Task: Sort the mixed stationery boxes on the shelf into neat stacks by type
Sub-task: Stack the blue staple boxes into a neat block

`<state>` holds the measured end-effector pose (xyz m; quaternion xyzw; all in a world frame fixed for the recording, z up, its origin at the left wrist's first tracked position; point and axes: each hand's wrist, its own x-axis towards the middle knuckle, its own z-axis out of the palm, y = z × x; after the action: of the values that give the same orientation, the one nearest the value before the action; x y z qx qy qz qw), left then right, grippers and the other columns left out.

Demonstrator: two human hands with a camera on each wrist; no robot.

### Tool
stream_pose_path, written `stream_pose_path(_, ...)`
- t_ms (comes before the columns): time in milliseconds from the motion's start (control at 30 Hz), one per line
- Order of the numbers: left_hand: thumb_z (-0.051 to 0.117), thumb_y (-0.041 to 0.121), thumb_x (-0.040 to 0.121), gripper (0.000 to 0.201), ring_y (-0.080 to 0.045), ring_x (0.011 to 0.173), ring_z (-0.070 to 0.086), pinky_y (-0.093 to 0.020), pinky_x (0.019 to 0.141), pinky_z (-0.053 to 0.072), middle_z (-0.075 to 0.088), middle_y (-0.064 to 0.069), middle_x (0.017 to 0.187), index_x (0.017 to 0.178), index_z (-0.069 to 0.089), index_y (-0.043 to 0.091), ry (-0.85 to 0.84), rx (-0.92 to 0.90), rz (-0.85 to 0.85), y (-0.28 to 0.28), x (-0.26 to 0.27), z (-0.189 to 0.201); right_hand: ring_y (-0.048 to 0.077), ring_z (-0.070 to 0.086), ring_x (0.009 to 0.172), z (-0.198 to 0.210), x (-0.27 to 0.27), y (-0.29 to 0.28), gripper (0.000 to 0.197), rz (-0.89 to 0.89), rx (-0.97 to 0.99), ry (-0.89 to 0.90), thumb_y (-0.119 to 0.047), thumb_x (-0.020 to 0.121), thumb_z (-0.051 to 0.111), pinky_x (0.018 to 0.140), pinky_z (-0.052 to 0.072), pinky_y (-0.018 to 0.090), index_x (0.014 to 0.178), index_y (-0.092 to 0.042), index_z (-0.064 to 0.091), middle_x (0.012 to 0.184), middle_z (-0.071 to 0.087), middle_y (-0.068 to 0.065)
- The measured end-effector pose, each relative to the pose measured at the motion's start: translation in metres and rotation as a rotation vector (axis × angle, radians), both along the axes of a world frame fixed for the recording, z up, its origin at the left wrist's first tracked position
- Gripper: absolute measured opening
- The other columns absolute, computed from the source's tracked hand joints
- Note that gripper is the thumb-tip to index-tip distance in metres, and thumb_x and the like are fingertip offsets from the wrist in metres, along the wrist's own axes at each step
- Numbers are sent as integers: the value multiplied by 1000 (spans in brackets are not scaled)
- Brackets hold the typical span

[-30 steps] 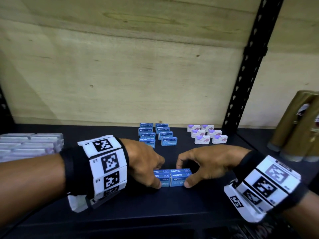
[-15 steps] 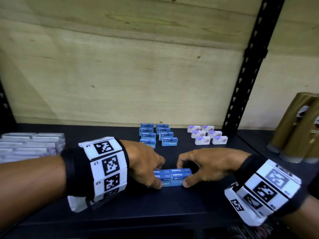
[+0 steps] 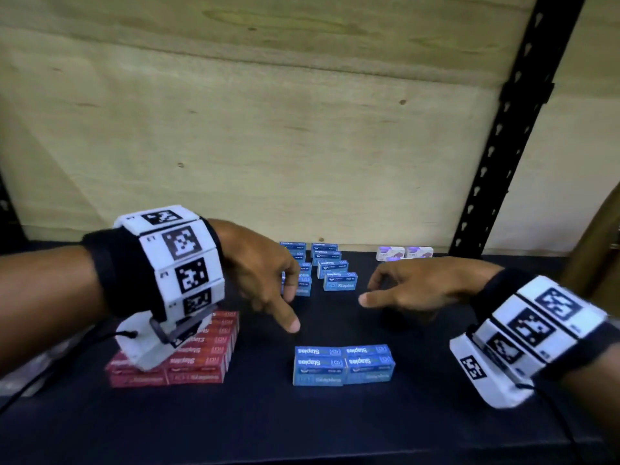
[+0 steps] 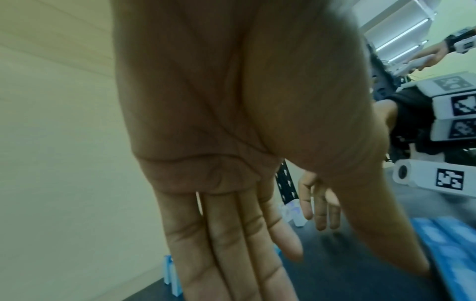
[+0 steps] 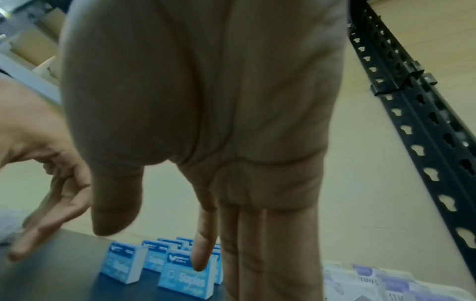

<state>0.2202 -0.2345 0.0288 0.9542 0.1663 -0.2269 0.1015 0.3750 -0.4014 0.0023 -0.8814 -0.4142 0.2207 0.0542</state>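
A neat block of blue staple boxes (image 3: 343, 365) lies near the front of the dark shelf (image 3: 302, 421). Behind it, my left hand (image 3: 268, 283) and right hand (image 3: 402, 290) hover above the shelf, fingers extended, empty. Several loose blue staple boxes (image 3: 330, 270) stand at the back; the left hand's fingers are in front of the leftmost ones. They show under my right hand (image 5: 231, 254) as upright blue boxes (image 5: 185, 272). White and purple boxes (image 3: 406, 253) sit at the back right. A stack of red staple boxes (image 3: 198, 357) lies left, partly hidden by my wrist device.
A plywood wall (image 3: 268, 129) closes the back. A black perforated upright (image 3: 496, 146) stands at the right, with a golden object (image 3: 600, 236) beyond it. Pale boxes (image 3: 20, 377) lie at the far left edge.
Both hands have let go of the blue block and lifted away toward the back of the shelf. The view has shifted, and the red stack now shows at left.
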Motion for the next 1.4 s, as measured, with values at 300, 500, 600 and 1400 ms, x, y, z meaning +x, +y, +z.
stream_pose_path(300, 56, 39, 95, 35, -11, 74, 49, -22, 63, 40, 55, 5, 88, 120, 51, 15, -8, 171, 51, 36, 28, -8, 7, 53, 69, -3, 29, 43, 51, 72, -35, -185, -44, 95, 59, 68, 49, 26, 137, -22, 44, 77, 48, -14)
stream_pose_path(500, 54, 38, 96, 46, -15, 92, 46, -28, 81, 36, 44, 8, 97, 134, 34, 22, 61, 182, 15, 40, 45, -24, 21, 62, 96, 2, 26, 59, 36, 201, -161, -301, -34, 97, 58, 85, 50, 33, 129, -18, 54, 110, 65, 0)
stream_pose_path(600, 52, 41, 97, 46, -15, 92, 45, -29, 83, 37, 50, 5, 107, 135, 34, 24, 88, 225, -33, 42, 49, -27, 26, 60, 110, 1, 24, 64, 36, 248, -220, -342, -30, 98, 56, 92, 47, 35, 129, -12, 56, 125, 63, 7)
stream_pose_path(1400, 60, 38, 93, 26, -9, 90, 56, -25, 77, 44, 65, 9, 102, 112, 65, 21, 29, 172, -141, -7, 11, -16, 7, 61, 86, -8, 14, 3, 9, 230, 8, 64, -29, 92, 69, 76, 47, 21, 100, -28, 64, 101, 71, -7)
